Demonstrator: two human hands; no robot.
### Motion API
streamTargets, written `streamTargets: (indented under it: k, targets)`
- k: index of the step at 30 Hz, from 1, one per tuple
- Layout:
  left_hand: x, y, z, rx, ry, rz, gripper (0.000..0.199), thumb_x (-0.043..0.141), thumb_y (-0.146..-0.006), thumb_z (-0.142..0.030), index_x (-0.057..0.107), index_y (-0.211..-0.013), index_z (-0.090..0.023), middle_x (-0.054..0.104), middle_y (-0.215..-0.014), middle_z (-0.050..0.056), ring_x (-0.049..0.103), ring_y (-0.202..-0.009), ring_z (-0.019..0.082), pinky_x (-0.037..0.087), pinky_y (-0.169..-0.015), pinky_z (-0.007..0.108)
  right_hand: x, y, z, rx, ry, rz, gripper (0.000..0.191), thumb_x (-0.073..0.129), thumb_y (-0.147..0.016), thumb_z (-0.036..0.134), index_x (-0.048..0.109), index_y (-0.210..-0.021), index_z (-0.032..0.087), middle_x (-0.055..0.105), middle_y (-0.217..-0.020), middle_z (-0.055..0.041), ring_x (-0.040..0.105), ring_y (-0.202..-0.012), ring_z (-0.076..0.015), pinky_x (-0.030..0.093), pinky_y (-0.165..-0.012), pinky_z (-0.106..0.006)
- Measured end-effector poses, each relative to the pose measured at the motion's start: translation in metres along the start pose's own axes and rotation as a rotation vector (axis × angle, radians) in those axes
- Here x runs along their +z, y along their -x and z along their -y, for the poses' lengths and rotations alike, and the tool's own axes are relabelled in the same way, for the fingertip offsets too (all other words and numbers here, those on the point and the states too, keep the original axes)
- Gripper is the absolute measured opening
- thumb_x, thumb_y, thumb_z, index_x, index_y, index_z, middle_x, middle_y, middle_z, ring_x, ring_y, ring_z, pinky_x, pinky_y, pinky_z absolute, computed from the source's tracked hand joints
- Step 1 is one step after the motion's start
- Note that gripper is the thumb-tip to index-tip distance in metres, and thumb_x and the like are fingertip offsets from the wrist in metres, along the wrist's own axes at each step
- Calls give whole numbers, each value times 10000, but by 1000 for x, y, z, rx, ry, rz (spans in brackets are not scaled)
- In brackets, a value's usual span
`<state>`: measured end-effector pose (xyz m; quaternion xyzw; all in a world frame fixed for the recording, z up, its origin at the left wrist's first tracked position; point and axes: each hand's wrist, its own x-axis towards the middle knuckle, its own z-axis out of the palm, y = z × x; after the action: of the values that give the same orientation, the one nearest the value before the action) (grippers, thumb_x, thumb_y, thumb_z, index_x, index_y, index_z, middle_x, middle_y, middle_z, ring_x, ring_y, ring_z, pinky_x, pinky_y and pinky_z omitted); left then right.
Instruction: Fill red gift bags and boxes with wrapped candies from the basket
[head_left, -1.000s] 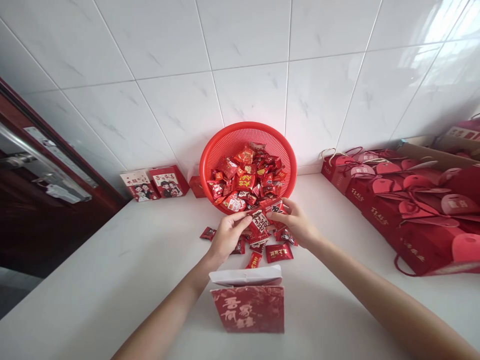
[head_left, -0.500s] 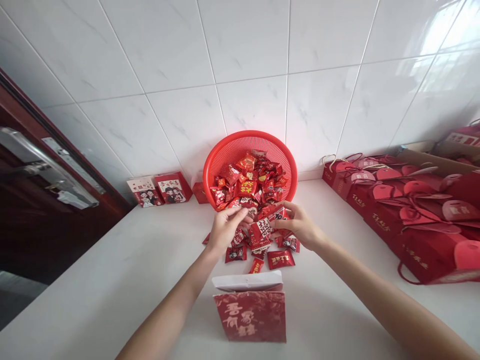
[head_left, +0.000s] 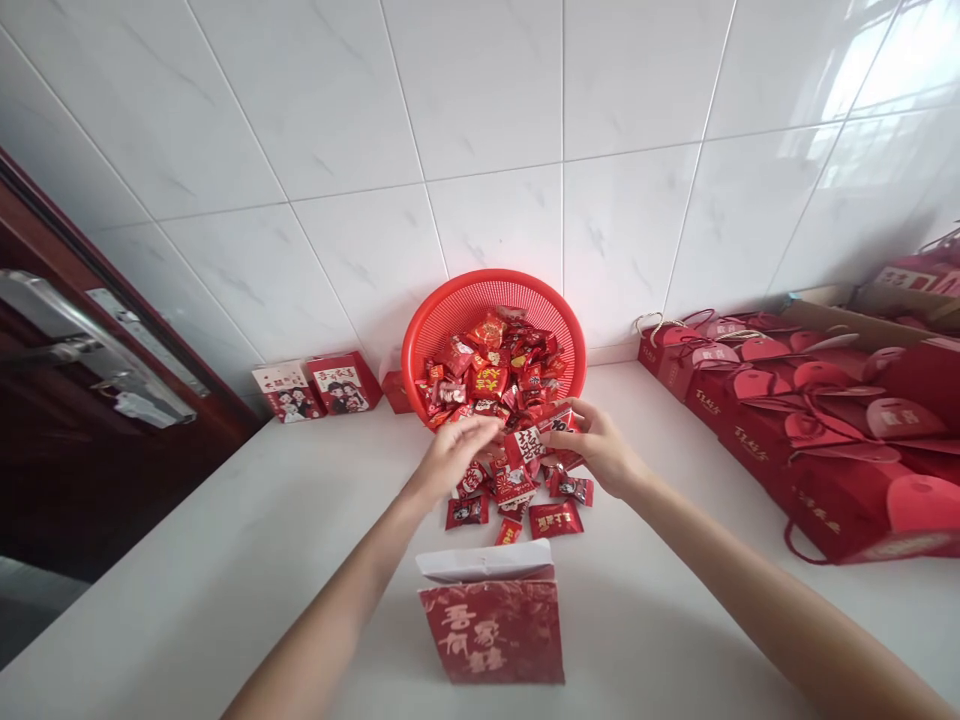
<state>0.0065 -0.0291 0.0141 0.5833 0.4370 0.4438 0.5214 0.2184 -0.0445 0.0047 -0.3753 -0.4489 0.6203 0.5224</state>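
My right hand (head_left: 604, 452) is closed on red candy packets (head_left: 556, 428) in front of the basket, thumb and fingers pressed together. A red packet with white characters (head_left: 523, 445) sits at its fingertips. Across from it, my left hand (head_left: 451, 458) reaches to the basket's front rim with fingers stretched out, close to the packets; its fingertips are partly hidden. Loose wrapped candies (head_left: 555, 519) lie below the hands on the white counter. Behind them, the red plastic basket (head_left: 424, 340) leans toward me, heaped with candies. Nearer me stands an open red paper box (head_left: 495, 632) with pale characters.
Two small printed boxes, one white-topped (head_left: 289, 392) and one red (head_left: 345, 383), stand by the tiled wall at left. Rows of red gift boxes (head_left: 750, 440) with cord handles fill the right side. A dark door (head_left: 82, 400) borders the counter at left.
My left hand's fingers have straightened from a pinch near the basket's front. The right hand keeps its hold, and the packet with white characters has risen slightly. The view has shifted slightly.
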Motion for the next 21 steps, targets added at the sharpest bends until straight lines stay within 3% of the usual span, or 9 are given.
streamTargets:
  k: [3,5,11,17,21]
  targets:
    - [11,20,11,-62,1,162,412,800,-754,-503,754,-983,-164,776,-896,68,697,-744,184,563,-745,305,2,1,-3,-17,-25,8,492,905,-551,298,640,-952,196,748,-809,-6,721,-607,-176,636,-588,-292]
    - [15,26,14,-66,34,207,402,805,-768,-454,740,-1032,-158,774,-919,69,695,-779,181,559,-785,305,4,1,-6,-21,-44,18,499,914,-552,308,637,-953,200,750,-821,-10,723,-630,-181,639,-601,-303]
    - [10,27,15,-33,42,103,300,797,-756,-402,734,-909,-152,744,-848,45,663,-751,175,534,-750,288,9,5,-7,20,-70,84,475,919,-567,321,645,-934,196,757,-905,-28,739,-762,-205,648,-650,-311]
    - [7,31,9,17,-11,65,280,772,-763,-418,715,-835,-154,696,-743,22,630,-704,169,516,-718,285,14,10,-2,106,-94,121,492,929,-564,304,641,-944,182,745,-853,-20,746,-716,-198,644,-638,-300]
    - [8,34,5,37,-50,65,287,762,-769,-425,720,-857,-155,695,-738,22,628,-692,171,511,-697,284,13,11,0,116,-47,118,566,929,-580,260,632,-1057,194,727,-879,-2,735,-693,-176,652,-632,-307]
